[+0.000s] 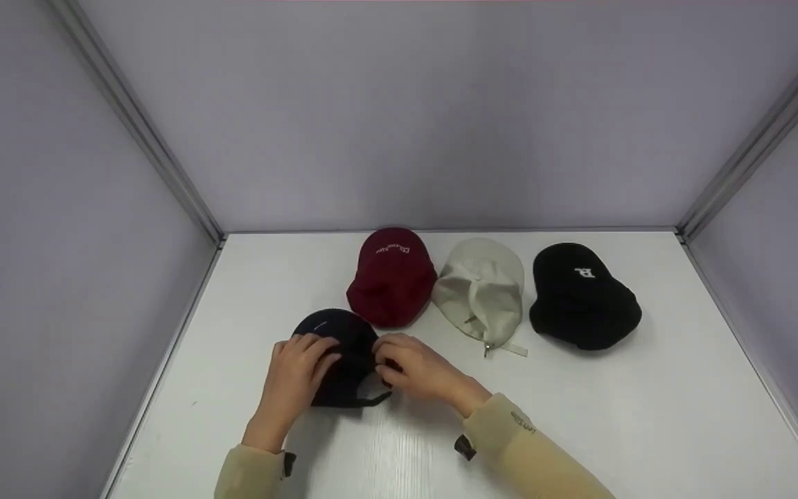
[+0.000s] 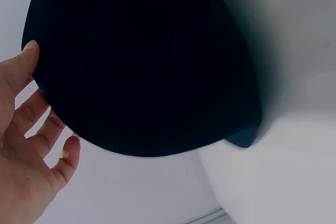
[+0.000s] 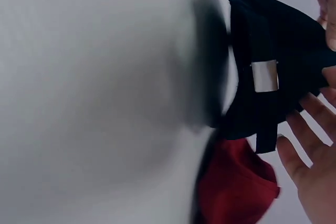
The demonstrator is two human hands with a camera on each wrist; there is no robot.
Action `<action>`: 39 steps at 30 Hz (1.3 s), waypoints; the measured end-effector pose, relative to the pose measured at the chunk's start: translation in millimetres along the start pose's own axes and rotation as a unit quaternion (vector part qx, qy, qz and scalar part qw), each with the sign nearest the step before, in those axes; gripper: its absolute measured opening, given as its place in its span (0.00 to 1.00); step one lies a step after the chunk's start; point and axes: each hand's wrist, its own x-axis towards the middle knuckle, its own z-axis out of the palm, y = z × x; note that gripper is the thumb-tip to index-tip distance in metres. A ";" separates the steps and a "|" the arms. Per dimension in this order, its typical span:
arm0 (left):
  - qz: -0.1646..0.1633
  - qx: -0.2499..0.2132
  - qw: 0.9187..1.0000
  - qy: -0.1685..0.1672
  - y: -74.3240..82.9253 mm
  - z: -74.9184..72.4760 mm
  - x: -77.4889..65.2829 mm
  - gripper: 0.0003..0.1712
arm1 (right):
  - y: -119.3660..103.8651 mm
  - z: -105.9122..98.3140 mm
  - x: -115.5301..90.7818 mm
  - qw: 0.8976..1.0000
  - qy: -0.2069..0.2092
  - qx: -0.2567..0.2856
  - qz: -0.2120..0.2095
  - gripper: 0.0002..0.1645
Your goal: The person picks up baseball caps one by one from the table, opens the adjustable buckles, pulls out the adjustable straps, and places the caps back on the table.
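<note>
A dark navy baseball cap (image 1: 355,335) lies on the near left part of the white table, small light lettering on its front. My left hand (image 1: 293,371) holds its left side; in the left wrist view, the thumb lies on one face of the cap (image 2: 142,72) at the edge, with fingers behind. On the opposite side, my right hand (image 1: 418,366) pinches the cap's edge. The right wrist view shows the cap's back strap (image 3: 266,137) and a pale tag (image 3: 265,76) near the right fingers. Much of the cap's middle is hidden under the hands in the head view.
Behind the navy cap sits a red cap (image 1: 392,277), almost touching it. A cream cap (image 1: 485,284) with a loose strap and a black cap (image 1: 582,301) with a white letter stand to the right. Grey walls (image 1: 440,125) enclose the white table (image 1: 648,416).
</note>
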 end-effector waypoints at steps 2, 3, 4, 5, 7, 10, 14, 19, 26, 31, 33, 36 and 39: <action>0.007 -0.006 1.000 0.004 2.4 -6.0 4.6 0.10 | -6.0 -10.1 1.0 1.000 -0.003 0.029 0.005 0.05; 0.011 -0.009 1.000 0.007 3.5 -8.6 7.3 0.10 | -9.3 -15.2 1.7 0.999 -0.001 0.044 0.006 0.04; 0.016 -0.012 1.000 0.011 4.8 -11.3 10.1 0.10 | -12.6 -20.0 2.4 0.998 0.002 0.059 0.009 0.04; 0.019 -0.015 1.000 0.014 6.4 -13.8 13.1 0.10 | -16.0 -24.7 3.1 0.997 0.006 0.074 0.011 0.04; 0.022 -0.022 0.999 0.019 9.5 -17.9 19.1 0.10 | -23.0 -33.6 4.8 0.994 0.019 0.102 0.022 0.04; 0.020 -0.034 0.999 0.021 14.2 -22.5 27.1 0.09 | -32.8 -44.6 6.8 0.988 0.037 0.140 0.053 0.05; 0.017 -0.044 0.999 0.024 19.5 -25.2 33.7 0.08 | -43.3 -57.1 8.3 0.979 0.047 0.173 0.094 0.05; 0.018 -0.051 0.997 0.050 26.0 -25.6 36.0 0.11 | -53.0 -70.4 9.5 0.973 0.054 0.190 0.122 0.05; 0.050 -0.062 0.991 0.104 38.4 -30.0 35.4 0.10 | -59.5 -83.0 9.2 0.966 0.076 0.195 0.153 0.05; 0.097 -0.108 0.987 0.073 45.4 -34.9 30.0 0.12 | -57.5 -89.2 8.3 0.957 0.087 0.208 0.180 0.05; 0.107 -0.133 0.984 0.044 46.6 -34.9 26.7 0.14 | -55.8 -91.5 8.2 0.951 0.090 0.225 0.193 0.06; 0.106 -0.157 0.982 0.005 46.2 -31.5 20.9 0.16 | -52.2 -94.2 8.8 0.940 0.096 0.253 0.209 0.06; 0.098 -0.160 0.982 -0.020 45.0 -25.3 16.2 0.17 | -49.3 -95.9 9.4 0.929 0.100 0.278 0.222 0.06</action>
